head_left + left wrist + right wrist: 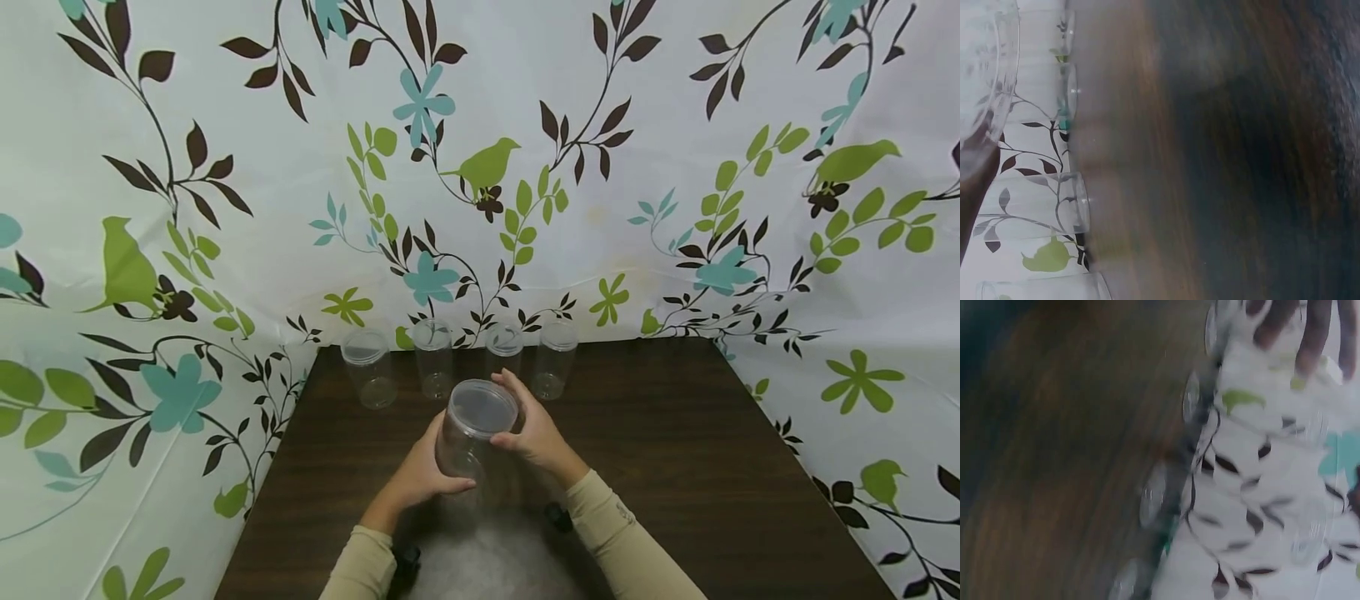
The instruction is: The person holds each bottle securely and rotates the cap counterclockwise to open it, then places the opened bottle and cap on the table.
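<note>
A clear plastic jar (465, 446) with a translucent lid (483, 407) is held above the dark table, tilted so that its lid faces up toward the head camera. My left hand (422, 473) grips the jar's body from the left, thumb across the near side. From the right, my right hand (536, 433) spans the lid end, fingertips at its far rim and thumb at its near rim. The left wrist view catches part of the jar (982, 69) at its upper left. Blurred fingers (1313, 337) of my right hand show at the top of the right wrist view.
Several similar clear lidded jars (367, 367) stand in a row along the back edge of the dark wood-grain table (660, 467). Behind them hangs a white sheet (300, 183) printed with leaves, birds and flowers, and it also encloses both sides.
</note>
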The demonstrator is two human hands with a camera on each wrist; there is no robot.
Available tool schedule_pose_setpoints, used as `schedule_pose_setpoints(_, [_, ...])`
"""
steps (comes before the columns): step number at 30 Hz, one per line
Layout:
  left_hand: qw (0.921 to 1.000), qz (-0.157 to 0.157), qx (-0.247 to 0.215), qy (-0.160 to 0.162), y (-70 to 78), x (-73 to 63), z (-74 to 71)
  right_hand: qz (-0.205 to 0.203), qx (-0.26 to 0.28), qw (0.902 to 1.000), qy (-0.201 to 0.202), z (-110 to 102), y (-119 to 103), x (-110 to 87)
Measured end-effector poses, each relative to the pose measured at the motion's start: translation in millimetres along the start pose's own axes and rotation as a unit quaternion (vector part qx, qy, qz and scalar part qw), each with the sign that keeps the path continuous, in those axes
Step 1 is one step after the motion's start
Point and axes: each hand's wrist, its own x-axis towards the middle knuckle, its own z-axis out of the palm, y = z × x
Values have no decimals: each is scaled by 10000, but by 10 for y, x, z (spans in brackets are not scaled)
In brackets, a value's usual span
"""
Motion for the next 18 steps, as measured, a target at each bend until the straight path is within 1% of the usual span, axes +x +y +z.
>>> schedule_pose_setpoints(2, [9996,-18,184,206,-8,11,7,245,33,9995,185,63,-11,-17])
schedule_pose_setpoints(3, [9994,-9,252,249,-12,15,11,380,30,9989,277,91,-11,-24])
schedule_pose_setpoints(5, [9991,-35,337,244,-9,9,4,584,27,9975,404,139,-11,-26])
schedule_pose_setpoints(7, [9992,-77,367,164,-13,0,-5,628,53,9971,429,152,0,-17])
schedule_pose_setpoints(8, [9994,-109,310,77,-5,-7,-14,600,63,9975,368,145,1,-11])
schedule_pose_setpoints(10, [9997,-103,32,-206,21,-22,-40,472,251,9985,65,107,5,4])
schedule_pose_setpoints(12, [9977,-54,-344,-576,48,-33,-71,305,564,9972,-383,46,3,28])
schedule_pose_setpoints(13, [9957,-45,-515,-768,62,-38,-88,236,746,9949,-639,12,-4,42])
schedule_pose_setpoints(15, [9901,27,-805,-1147,78,-43,-113,112,1124,9866,-1177,-52,1,76])
schedule_pose_setpoints(16, [9878,64,-856,-1301,79,-47,-123,63,1247,9819,-1427,-82,1,93])
schedule_pose_setpoints(18, [9808,179,-1110,-1592,71,-49,-128,-22,1478,9707,-1897,-133,16,125])
